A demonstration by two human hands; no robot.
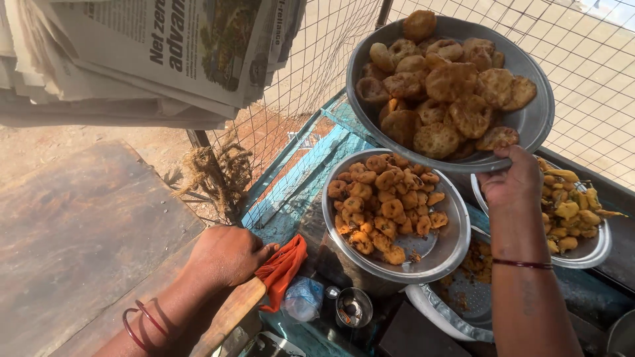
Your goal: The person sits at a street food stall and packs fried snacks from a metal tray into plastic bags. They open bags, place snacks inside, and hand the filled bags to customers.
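My right hand [512, 180] gripped the raised steel plate [536, 122] of fritters — not yet set down — while my left hand [228, 254] rested closed on the counter [79, 238].

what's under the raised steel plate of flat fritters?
Below the raised steel plate, held by the right hand, sits a steel bowl of small round fritters. The bowl's far rim is covered by the plate.
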